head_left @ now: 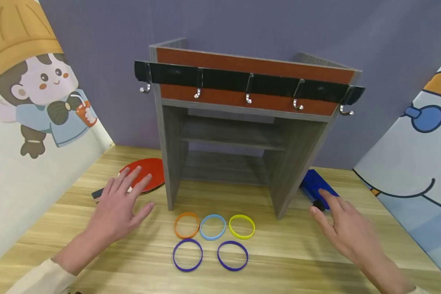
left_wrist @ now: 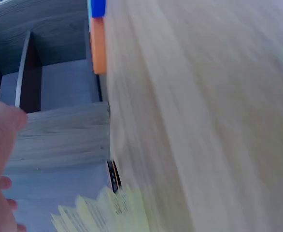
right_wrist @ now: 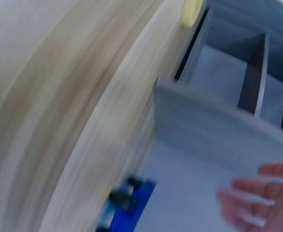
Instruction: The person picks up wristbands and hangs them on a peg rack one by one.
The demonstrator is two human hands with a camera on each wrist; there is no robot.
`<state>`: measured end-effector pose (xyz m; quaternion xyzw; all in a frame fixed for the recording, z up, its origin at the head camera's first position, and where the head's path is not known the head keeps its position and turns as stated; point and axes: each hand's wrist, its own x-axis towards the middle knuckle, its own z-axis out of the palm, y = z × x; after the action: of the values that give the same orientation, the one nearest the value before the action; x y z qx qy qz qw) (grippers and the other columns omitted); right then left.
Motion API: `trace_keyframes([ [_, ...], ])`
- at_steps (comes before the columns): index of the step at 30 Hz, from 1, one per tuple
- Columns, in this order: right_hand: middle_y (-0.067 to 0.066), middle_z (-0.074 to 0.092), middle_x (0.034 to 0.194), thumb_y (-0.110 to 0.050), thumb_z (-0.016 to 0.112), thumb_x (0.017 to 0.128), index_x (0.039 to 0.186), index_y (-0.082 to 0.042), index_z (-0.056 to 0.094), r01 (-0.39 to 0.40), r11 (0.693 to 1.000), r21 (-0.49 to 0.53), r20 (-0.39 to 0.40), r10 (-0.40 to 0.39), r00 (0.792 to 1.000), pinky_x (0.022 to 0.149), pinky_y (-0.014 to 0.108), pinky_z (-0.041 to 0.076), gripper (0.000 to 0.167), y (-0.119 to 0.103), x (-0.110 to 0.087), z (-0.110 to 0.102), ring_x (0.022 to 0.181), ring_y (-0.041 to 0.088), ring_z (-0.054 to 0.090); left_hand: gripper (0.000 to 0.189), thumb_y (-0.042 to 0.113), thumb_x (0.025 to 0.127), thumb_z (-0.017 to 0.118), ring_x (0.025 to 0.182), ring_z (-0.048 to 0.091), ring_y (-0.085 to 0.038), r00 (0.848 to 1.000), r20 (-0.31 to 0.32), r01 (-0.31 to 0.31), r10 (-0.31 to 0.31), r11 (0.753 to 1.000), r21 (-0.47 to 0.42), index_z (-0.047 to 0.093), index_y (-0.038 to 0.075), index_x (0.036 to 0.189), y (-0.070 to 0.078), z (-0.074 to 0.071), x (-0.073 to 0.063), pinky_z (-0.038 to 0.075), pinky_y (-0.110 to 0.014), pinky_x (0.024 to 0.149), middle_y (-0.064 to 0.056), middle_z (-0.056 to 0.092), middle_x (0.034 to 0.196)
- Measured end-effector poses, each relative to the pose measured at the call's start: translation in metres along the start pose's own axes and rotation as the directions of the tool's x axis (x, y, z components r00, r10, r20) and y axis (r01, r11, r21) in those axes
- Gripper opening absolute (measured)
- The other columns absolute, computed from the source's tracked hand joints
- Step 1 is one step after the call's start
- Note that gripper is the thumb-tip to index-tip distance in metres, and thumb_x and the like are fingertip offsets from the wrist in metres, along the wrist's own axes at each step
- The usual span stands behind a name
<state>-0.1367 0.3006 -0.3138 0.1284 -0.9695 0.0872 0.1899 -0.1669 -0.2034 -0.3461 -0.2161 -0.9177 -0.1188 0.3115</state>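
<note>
Head view, left grip (head_left: pixel 116 207) and right grip (head_left: pixel 349 228) unclenched, 5 round bands (head_left: pixel 212 239), woodgrain tabletop (head_left: pixel 283 257)

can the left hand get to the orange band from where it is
Likely yes: the left hand looks empty, and nothing stands between it and the orange band, which lies in front of the shelf.
</note>
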Motion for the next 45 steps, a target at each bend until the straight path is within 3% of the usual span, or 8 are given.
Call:
trace_keyframes([
  [5, -0.009, 0.061, 0.074, -0.017, 0.07, 0.083, 0.085, -0.015, 0.067, 0.213, 0.968, 0.133, -0.137, -0.195, 0.971, 0.048, 0.022, 0.046, 0.004, -0.03, 0.007, 0.015, 0.06, 0.004, 0.056, 0.03, 0.001, 0.076, 0.072, 0.093, 0.058, -0.022, 0.965, -0.244, -0.012, -0.093, 0.918, -0.396, 0.067, 0.003, 0.106, 0.007, 0.002, 0.014, 0.047, -0.028, 0.073, -0.009, 0.06, 0.106],
  [8, -0.012, 0.058, 0.071, -0.008, 0.072, 0.075, 0.077, -0.017, 0.066, 0.304, 0.935, 0.181, -0.133, -0.283, 0.95, 0.048, 0.018, 0.045, 0.011, -0.045, 0.018, 0.033, 0.058, -0.001, 0.053, 0.022, -0.011, 0.076, 0.069, 0.082, 0.059, -0.011, 0.929, -0.327, -0.04, -0.175, 0.83, -0.557, 0.069, 0.0, 0.095, 0.013, 0.004, 0.025, 0.046, -0.016, 0.071, -0.008, 0.063, 0.093],
  [13, -0.013, 0.05, 0.063, -0.005, 0.07, 0.075, 0.072, -0.014, 0.064, 0.286, 0.921, 0.264, 0.004, -0.298, 0.955, 0.045, 0.018, 0.039, 0.011, -0.068, 0.035, 0.062, 0.053, -0.001, 0.043, 0.018, -0.016, 0.079, 0.064, 0.082, 0.062, -0.01, 0.895, -0.302, -0.004, -0.327, 0.673, -0.74, 0.064, -0.011, 0.096, 0.037, -0.001, 0.041, 0.05, -0.016, 0.076, -0.019, 0.064, 0.092],
  [16, -0.013, 0.039, 0.057, -0.015, 0.072, 0.08, 0.069, -0.016, 0.058, 0.216, 0.939, 0.267, 0.13, -0.257, 0.958, 0.042, 0.02, 0.028, 0.018, -0.081, 0.042, 0.075, 0.048, 0.0, 0.032, 0.02, -0.013, 0.082, 0.064, 0.084, 0.064, -0.013, 0.888, -0.264, 0.026, -0.377, 0.614, -0.789, 0.061, -0.015, 0.101, 0.051, -0.006, 0.047, 0.051, -0.018, 0.075, -0.023, 0.064, 0.096],
  [23, -0.011, 0.037, 0.048, -0.034, 0.072, 0.084, 0.063, -0.021, 0.052, 0.093, 0.972, 0.216, 0.259, -0.149, 0.954, 0.038, 0.023, 0.026, 0.032, -0.099, 0.053, 0.093, 0.041, 0.003, 0.033, 0.022, -0.016, 0.078, 0.067, 0.078, 0.067, -0.012, 0.842, -0.396, -0.103, -0.368, 0.61, -0.786, 0.065, -0.016, 0.101, 0.055, 0.004, 0.053, 0.053, -0.019, 0.071, -0.026, 0.063, 0.091],
  [35, -0.01, 0.056, 0.062, -0.002, 0.069, 0.076, 0.071, -0.013, 0.064, 0.066, 0.932, 0.358, 0.176, -0.137, 0.975, 0.048, 0.024, 0.045, 0.013, -0.089, 0.06, 0.092, 0.053, 0.005, 0.051, 0.023, -0.016, 0.071, 0.074, 0.073, 0.066, -0.008, 0.798, -0.431, -0.103, -0.421, 0.61, -0.786, 0.072, -0.008, 0.093, 0.04, 0.026, 0.055, 0.055, -0.022, 0.065, -0.019, 0.067, 0.085],
  [39, -0.002, 0.06, 0.06, -0.003, 0.069, 0.08, 0.073, -0.009, 0.062, -0.07, 0.847, 0.527, 0.237, -0.067, 0.969, 0.046, 0.03, 0.05, 0.011, -0.087, 0.064, 0.074, 0.05, 0.016, 0.059, 0.02, -0.015, 0.071, 0.075, 0.07, 0.066, -0.008, 0.793, -0.422, -0.086, -0.438, 0.607, -0.79, 0.072, -0.009, 0.09, 0.04, 0.027, 0.056, 0.054, -0.019, 0.064, -0.02, 0.066, 0.082],
  [45, 0.016, 0.065, 0.075, -0.005, 0.07, 0.085, 0.085, 0.005, 0.062, -0.254, 0.577, 0.776, 0.313, -0.004, 0.95, 0.058, 0.044, 0.056, 0.013, -0.088, 0.073, 0.038, 0.066, 0.034, 0.066, 0.016, -0.017, 0.072, 0.073, 0.069, 0.066, -0.008, 0.801, -0.398, -0.065, -0.447, 0.596, -0.8, 0.069, -0.014, 0.087, 0.051, 0.01, 0.058, 0.053, -0.017, 0.063, -0.024, 0.064, 0.078],
])
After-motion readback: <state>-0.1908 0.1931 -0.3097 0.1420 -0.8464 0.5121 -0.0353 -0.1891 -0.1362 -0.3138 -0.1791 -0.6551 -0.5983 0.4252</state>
